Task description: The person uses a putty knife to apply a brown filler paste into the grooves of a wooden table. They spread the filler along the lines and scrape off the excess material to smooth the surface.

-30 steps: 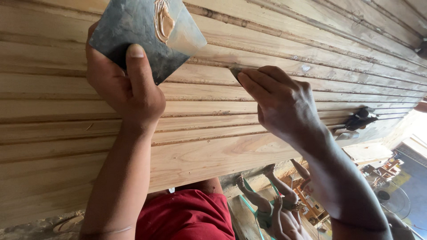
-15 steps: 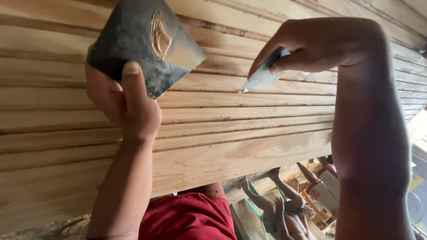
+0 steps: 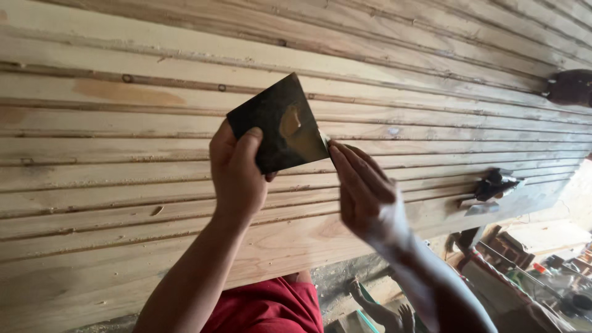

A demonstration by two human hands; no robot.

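Grooved pine boards (image 3: 154,166) fill nearly the whole head view, laid edge to edge with long dark seams and a few small knots and dents between them; beyond the far edge of the boards lie a cluttered floor and a strip of red cloth near the person's body.

Left hand (image 3: 237,176) grips a dark square plate (image 3: 279,126) by its lower corner, thumb across the face and the other fingers curled behind it; a smear of tan filler (image 3: 290,123) sits on the plate just above the thumb tip. Right hand (image 3: 364,191) is blurred with motion; its fingers are stretched forward and pinched together, and their tips meet the plate's right edge, where a thin pale sliver, probably the blade of a small putty knife (image 3: 323,137), shows just past the fingertips; the grasp itself I cannot tell for sure, since the tool is almost wholly hidden. Well off to the right of both hands a small dark metal tool (image 3: 493,185) rests on the boards, and another dark object (image 3: 570,86) lies higher up.

Judging from this, the step in hand is loading filler from the plate; the next move would call for carrying a small dab to a seam or dent and pressing it flat.
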